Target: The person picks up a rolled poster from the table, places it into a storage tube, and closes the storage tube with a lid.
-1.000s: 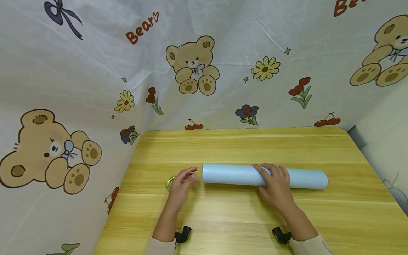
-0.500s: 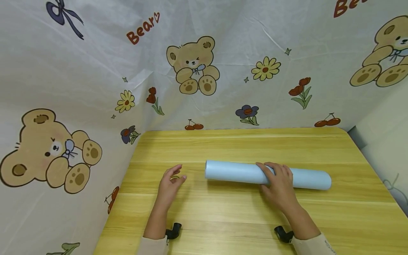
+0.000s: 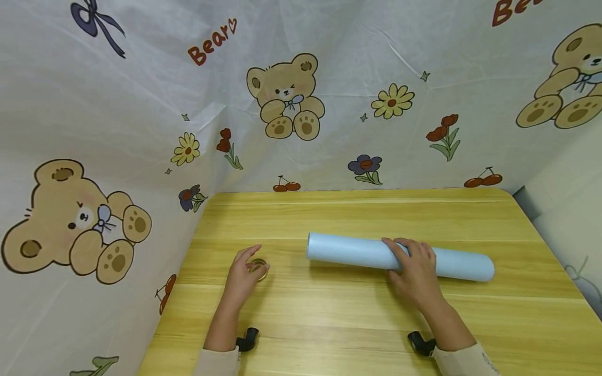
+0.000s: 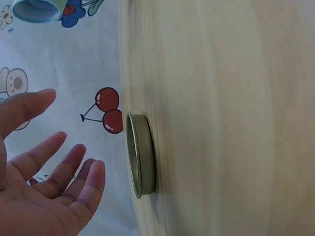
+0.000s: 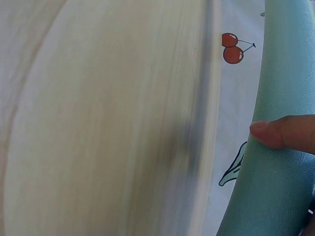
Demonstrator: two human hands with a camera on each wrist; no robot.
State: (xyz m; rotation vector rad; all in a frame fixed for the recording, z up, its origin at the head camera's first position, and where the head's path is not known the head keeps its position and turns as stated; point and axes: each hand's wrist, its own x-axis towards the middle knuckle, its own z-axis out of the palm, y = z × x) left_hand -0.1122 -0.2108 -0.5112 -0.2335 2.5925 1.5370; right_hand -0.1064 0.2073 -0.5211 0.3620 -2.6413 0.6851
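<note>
A light blue tube-shaped roll [image 3: 348,251], hollow at its left end, lies crosswise over the wooden table. My right hand [image 3: 416,271] grips it near the middle, fingers over the top; in the right wrist view the thumb [image 5: 285,132] presses its side. The roll is raised off the wood, its left end tilted up, with a shadow beneath. My left hand [image 3: 241,277] hovers left of the roll with loosely bent fingers. Just past those fingers, a shallow round gold-coloured metal lid or ring [image 4: 146,157] lies on the table, apart from the hand in the left wrist view.
The wooden table [image 3: 320,324] has rounded far corners. A white cloth [image 3: 338,52] printed with bears and flowers hangs behind it and along its left side. Black curved pieces [image 3: 247,339] sit at both wrists. A thin cord [image 3: 583,269] shows beyond the right edge.
My left hand has drawn back leftward from the roll's end, uncovering more of the gold piece. My right hand has shifted the roll slightly right, and its left end has risen.
</note>
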